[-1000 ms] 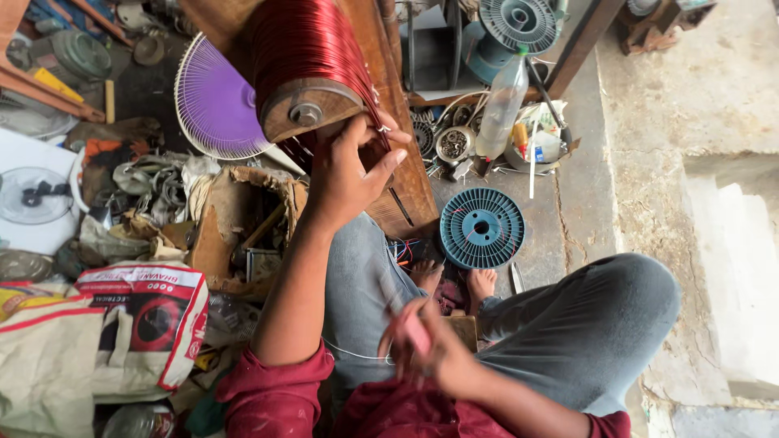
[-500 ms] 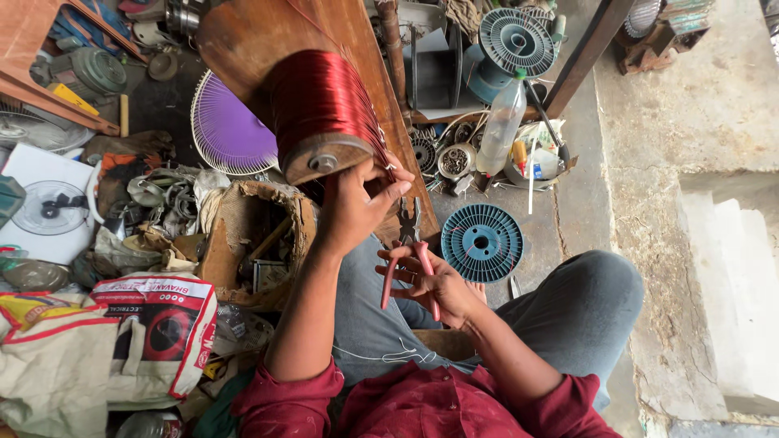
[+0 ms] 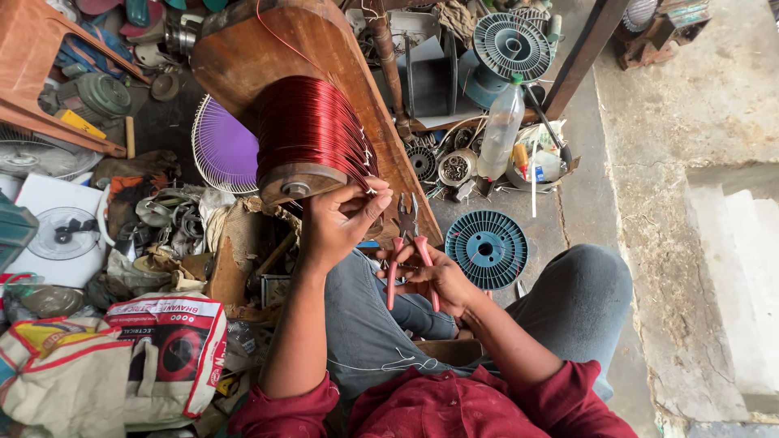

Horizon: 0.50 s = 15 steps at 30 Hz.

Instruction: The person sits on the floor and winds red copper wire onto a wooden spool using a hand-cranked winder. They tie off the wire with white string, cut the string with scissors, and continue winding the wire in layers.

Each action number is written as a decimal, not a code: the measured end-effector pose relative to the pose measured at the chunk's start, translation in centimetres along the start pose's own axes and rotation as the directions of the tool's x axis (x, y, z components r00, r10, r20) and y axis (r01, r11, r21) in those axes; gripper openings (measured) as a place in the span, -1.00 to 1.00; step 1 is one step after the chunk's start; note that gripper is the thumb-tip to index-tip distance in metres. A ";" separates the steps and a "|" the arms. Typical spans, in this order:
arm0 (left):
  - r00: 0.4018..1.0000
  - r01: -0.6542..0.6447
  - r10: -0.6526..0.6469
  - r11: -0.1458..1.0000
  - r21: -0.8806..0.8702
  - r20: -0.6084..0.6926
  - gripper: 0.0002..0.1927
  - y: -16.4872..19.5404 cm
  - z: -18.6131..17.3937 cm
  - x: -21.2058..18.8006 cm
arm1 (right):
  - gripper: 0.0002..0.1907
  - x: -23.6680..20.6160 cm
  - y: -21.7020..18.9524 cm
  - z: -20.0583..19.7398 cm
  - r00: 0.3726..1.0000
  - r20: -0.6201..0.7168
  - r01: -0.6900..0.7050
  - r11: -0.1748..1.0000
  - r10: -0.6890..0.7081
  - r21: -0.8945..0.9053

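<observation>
- left hand [image 3: 337, 223] pinches red wire [image 3: 312, 130] wound on the wooden former [image 3: 324, 49]
- right hand [image 3: 438, 276] grips pink-handled pliers [image 3: 406, 251] just beside it
- bowl [image 3: 560, 166] holds small bottles, beside the plastic bottle [image 3: 501, 130]

glossy red wire coil [image 3: 308, 134] | smooth wooden former [image 3: 268, 49] | pink plastic-handled pliers [image 3: 408, 251] | matt blue plastic spool [image 3: 487, 249]

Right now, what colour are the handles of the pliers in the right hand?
Pink-red; the pliers in the right hand show best in the head view.
</observation>
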<state>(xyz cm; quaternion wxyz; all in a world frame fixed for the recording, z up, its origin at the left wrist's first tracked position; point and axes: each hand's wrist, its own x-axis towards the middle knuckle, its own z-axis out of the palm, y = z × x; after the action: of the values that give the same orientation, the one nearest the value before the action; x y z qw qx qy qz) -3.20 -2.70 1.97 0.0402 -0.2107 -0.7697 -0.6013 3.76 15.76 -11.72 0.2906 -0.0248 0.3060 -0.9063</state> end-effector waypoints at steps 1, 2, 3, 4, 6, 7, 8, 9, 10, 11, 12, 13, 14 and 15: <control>1.000 0.001 -0.001 1.000 -0.010 0.010 -0.81 0.0 0.0 0.0 | -0.64 0.0 0.1 -0.1 1.000 0.013 0.012 1.000 -0.012 -0.004; 1.000 0.001 0.000 1.000 -0.019 0.018 -0.81 0.1 0.0 0.0 | -0.69 0.0 0.2 -0.2 1.000 0.006 0.004 1.000 -0.004 -0.016; 1.000 -0.007 0.007 1.000 -0.018 0.006 -0.81 0.1 0.0 0.0 | -0.73 0.0 0.3 -0.3 1.000 -0.002 -0.004 1.000 0.004 -0.027; 1.000 -0.012 0.012 1.000 -0.020 -0.004 -0.82 0.1 0.1 0.0 | -0.77 -0.1 0.3 -0.4 1.000 -0.013 -0.013 0.999 0.013 -0.037; 1.000 0.005 -0.005 1.000 -0.023 -0.009 -0.83 0.1 0.1 0.0 | -0.58 -0.2 0.4 -0.4 0.990 -0.123 -0.073 0.997 0.069 -0.027; 1.000 0.027 -0.027 0.999 -0.022 -0.003 -0.83 0.1 0.0 -0.1 | -0.49 -0.3 0.3 -0.3 0.979 -0.177 -0.102 0.995 0.097 -0.020; 0.999 0.047 -0.047 0.999 -0.021 0.002 -0.83 0.0 -0.2 -0.1 | -0.47 -0.3 0.3 -0.3 0.984 -0.158 -0.087 0.996 0.082 -0.024; 0.999 0.052 -0.052 0.998 -0.029 0.008 -0.83 0.0 -0.4 -0.1 | -0.46 -0.3 0.3 -0.2 0.988 -0.137 -0.073 0.997 0.068 -0.028; 0.998 0.056 -0.056 0.998 -0.036 0.014 -0.83 -0.1 -0.6 -0.2 | -0.44 -0.3 0.3 -0.1 0.992 -0.115 -0.058 0.998 0.054 -0.031; 0.998 0.062 -0.062 0.997 -0.043 0.019 -0.83 -0.2 -0.8 -0.3 | -0.47 -0.2 0.2 -0.1 0.992 -0.115 -0.057 0.998 0.054 -0.020; 0.997 0.072 -0.071 0.996 -0.060 0.023 -0.83 -0.3 -1.0 -0.4 | -0.50 -0.2 0.3 -0.1 0.992 -0.114 -0.057 0.998 0.056 -0.009; 0.997 0.080 -0.078 0.994 -0.076 0.028 -0.83 -0.4 -1.2 -0.4 | -0.53 -0.1 0.4 -0.1 0.992 -0.112 -0.057 0.998 0.057 0.001; 0.996 0.088 -0.085 0.992 -0.093 0.032 -0.84 -0.5 -1.4 -0.5 | -0.52 0.0 0.5 -0.2 0.989 -0.131 -0.072 0.997 0.070 -0.013; 0.996 0.082 -0.080 0.993 -0.081 0.024 -0.84 -0.6 -1.5 -0.5 | -0.50 0.1 0.6 -0.3 0.985 -0.151 -0.087 0.996 0.082 -0.028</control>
<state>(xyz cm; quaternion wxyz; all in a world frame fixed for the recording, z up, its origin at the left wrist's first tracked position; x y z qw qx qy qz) -3.21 -4.33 1.70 -0.0009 -0.1870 -0.7527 -0.6312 3.95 15.52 -12.33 0.3047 0.0511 0.3431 -0.8870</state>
